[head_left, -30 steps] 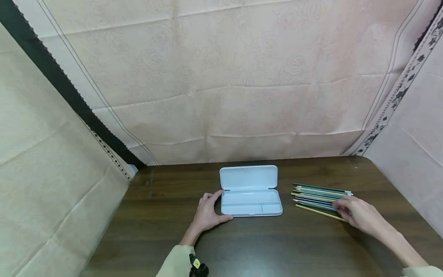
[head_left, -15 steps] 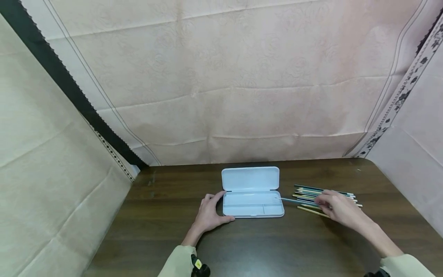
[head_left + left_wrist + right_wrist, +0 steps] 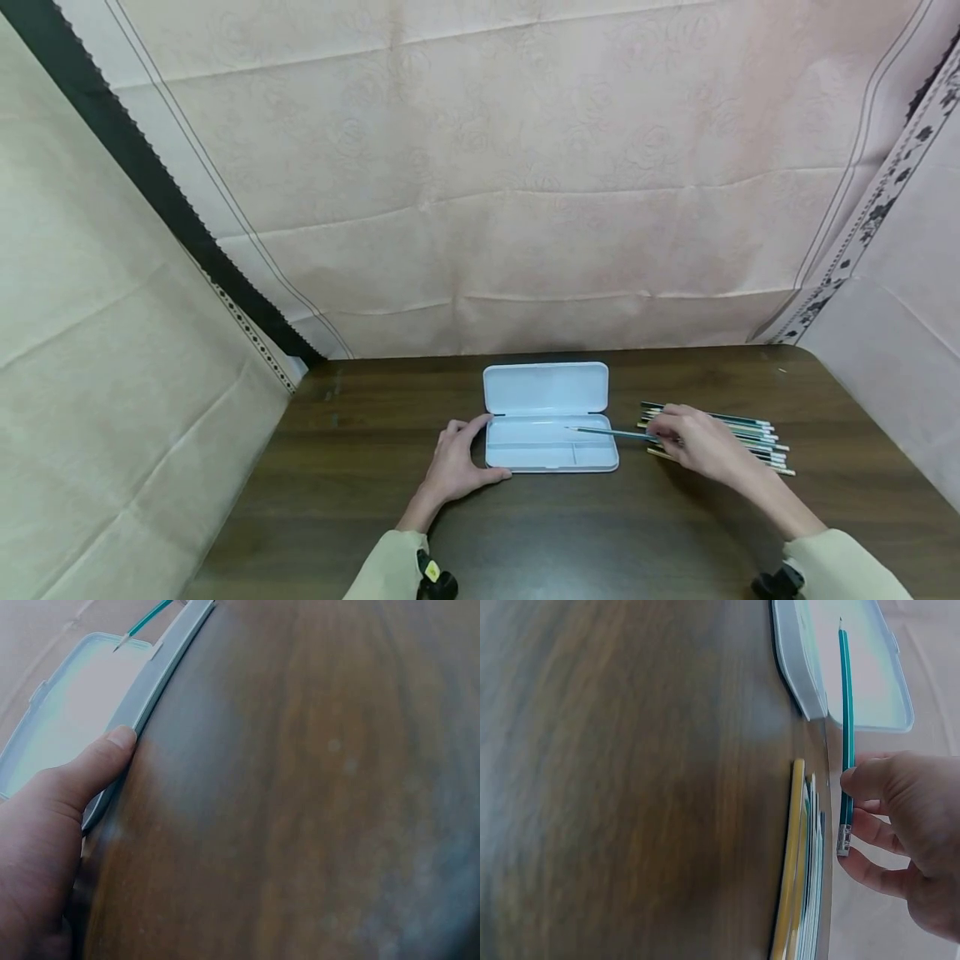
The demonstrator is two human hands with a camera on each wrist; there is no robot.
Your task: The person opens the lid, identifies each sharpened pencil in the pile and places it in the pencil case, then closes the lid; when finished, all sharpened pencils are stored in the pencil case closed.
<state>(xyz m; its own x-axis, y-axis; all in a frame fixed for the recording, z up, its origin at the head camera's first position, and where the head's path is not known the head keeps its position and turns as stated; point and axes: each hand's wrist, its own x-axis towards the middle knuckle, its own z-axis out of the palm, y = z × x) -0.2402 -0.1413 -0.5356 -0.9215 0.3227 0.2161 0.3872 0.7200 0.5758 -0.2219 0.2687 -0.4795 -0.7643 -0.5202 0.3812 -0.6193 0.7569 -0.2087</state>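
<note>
A light-blue pencil case [image 3: 517,429] lies on the table with its lid [image 3: 546,387] raised at the back. My left hand [image 3: 453,471] holds the case's left side, thumb on the near edge and forefinger at the back left corner. In the left wrist view the thumb [image 3: 112,750] presses on the rim. My right hand [image 3: 697,442] pinches a teal pencil [image 3: 847,705] near its eraser end. The pencil's point reaches left over the case's rear compartment, and in the head view I cannot tell whether it touches.
Several more pencils [image 3: 761,446], teal, dark and yellow, lie side by side under and beyond the right hand. The brown wooden table [image 3: 570,525] extends toward me. Pale cloth [image 3: 525,250] hangs behind and at both sides.
My right hand has picked up a teal pencil from the bunch and moved left, bringing its point over the case. The left hand stays on the case.
</note>
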